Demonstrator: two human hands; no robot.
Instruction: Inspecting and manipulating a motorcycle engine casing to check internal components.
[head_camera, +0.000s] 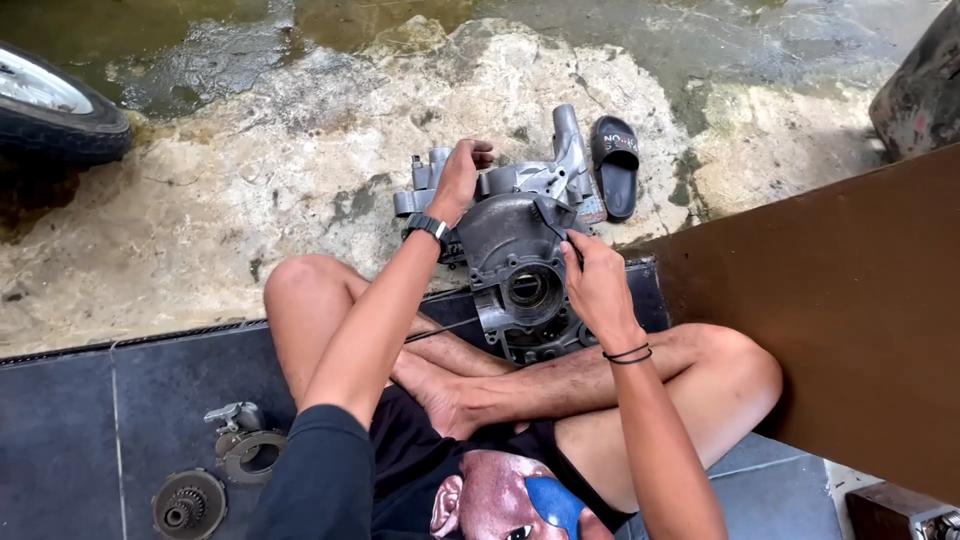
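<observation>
A grey metal engine casing (510, 240) stands upright in front of my crossed legs, at the edge of the dark tiled floor. My left hand (460, 175) grips the casing's top edge and steadies it. My right hand (592, 280) is at the casing's right side, its fingers pinched on a thin dark tool (553, 225) whose tip lies against the casing's face. A round bearing hole (528, 290) shows in the casing just left of that hand. A black watch is on my left wrist and dark bands on my right.
A black slipper (616, 165) lies on the wet concrete behind the casing. A tyre (55, 110) sits at the far left. On the tiles at lower left are a gear (188, 503) and a ring-shaped metal part (245, 445). A brown panel (850, 310) rises on the right.
</observation>
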